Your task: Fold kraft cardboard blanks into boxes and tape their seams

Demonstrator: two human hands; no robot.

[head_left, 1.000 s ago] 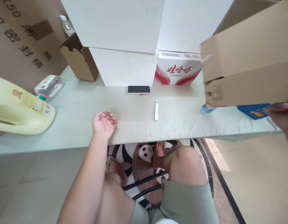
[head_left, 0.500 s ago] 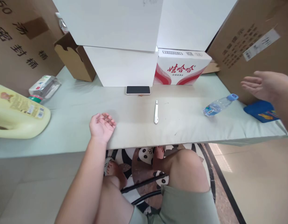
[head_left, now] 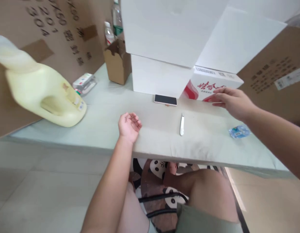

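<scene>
Logging left to right, as I see it from my remote station. Yellow jug stands at the worktop's left end. Clear plastic container lies on its side behind it, and a small brown box is near the rear edge. Left hand: palm up by the front edge, fingers loosely curled, nothing in it. White box stands towards the rear; phone lies dark face up just before it. White cutter lies between phone and front edge, pointing rearward. Red-and-white carton sits right of the white box, towards the rear edge. Right hand: fingers extended, thumb-to-finger gap narrow, nothing visibly held. It overlaps the carton's front; I cannot tell whether they touch. Blue-labelled bottle lies towards the right end, partly hidden by the forearm.
</scene>
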